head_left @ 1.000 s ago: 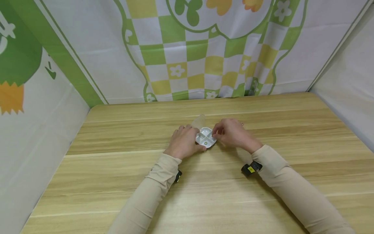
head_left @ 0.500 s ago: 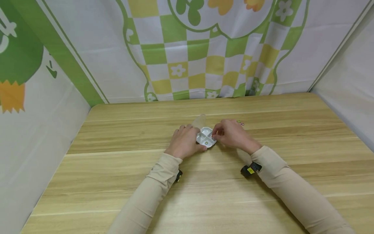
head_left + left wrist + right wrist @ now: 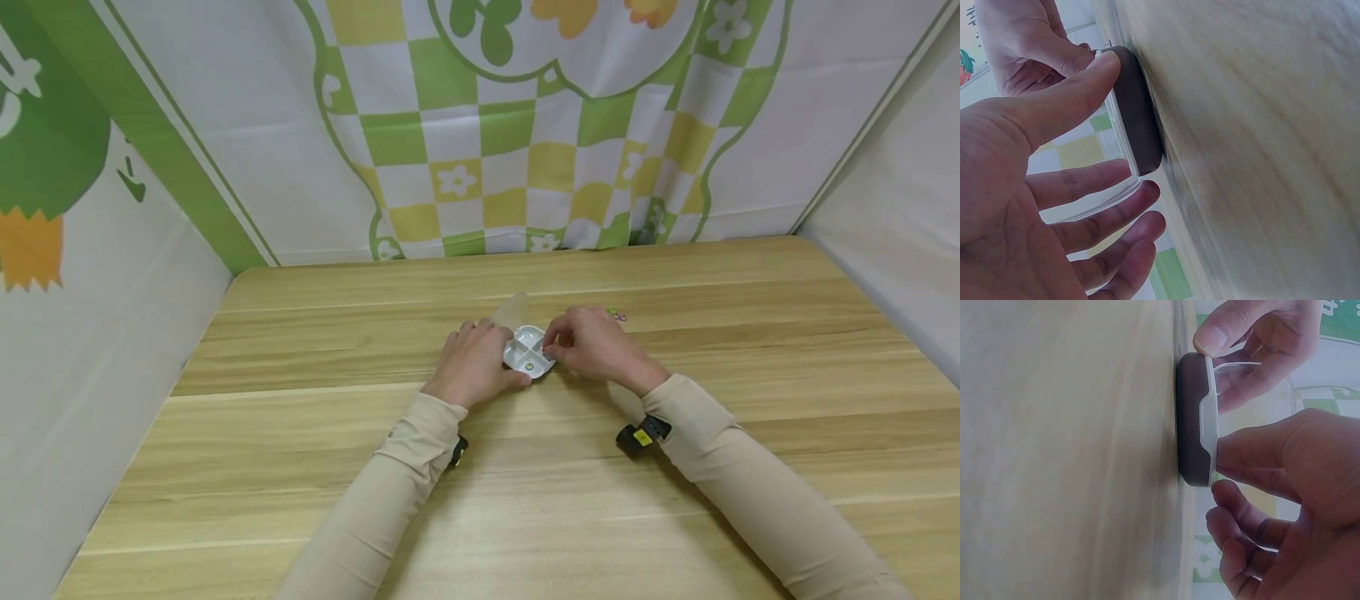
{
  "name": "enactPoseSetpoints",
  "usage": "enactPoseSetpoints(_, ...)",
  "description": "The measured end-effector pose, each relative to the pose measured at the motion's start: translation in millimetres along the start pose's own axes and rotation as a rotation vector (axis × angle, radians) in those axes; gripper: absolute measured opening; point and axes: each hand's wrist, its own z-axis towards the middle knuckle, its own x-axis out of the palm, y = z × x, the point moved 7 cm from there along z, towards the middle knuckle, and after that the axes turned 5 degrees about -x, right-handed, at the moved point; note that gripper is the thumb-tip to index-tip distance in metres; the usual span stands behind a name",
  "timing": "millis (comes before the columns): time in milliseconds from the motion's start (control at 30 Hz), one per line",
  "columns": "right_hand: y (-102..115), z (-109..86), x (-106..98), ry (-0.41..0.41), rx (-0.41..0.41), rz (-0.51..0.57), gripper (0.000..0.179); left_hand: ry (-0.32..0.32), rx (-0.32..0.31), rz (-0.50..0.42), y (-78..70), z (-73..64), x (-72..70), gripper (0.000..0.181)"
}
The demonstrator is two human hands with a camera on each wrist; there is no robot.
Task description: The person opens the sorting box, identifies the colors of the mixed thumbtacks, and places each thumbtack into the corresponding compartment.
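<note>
By the left hand (image 3: 472,362), a white, dark-sided, four-compartment plastic box (image 3: 530,352) is pinched between thumb and fingers on the pale wood-grain bench (image 3: 540,508); the right hand (image 3: 591,340) is bent to its right compartment, fingertips bunched, any hold hidden; beyond, small pink-and-green pieces (image 3: 617,314) are clustered

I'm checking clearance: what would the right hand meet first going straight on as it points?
Probably the inside of the divided case, either its floor or a divider: the right hand points down into it, though depth there is unclear.
</note>
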Motion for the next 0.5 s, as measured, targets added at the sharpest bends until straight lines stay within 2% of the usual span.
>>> enactPoseSetpoints(500,0.5,0.1,0.7,-0.003,0.006,-0.008,0.003,-0.001,0.0,-0.002,-0.5,0.0,-0.5,0.057)
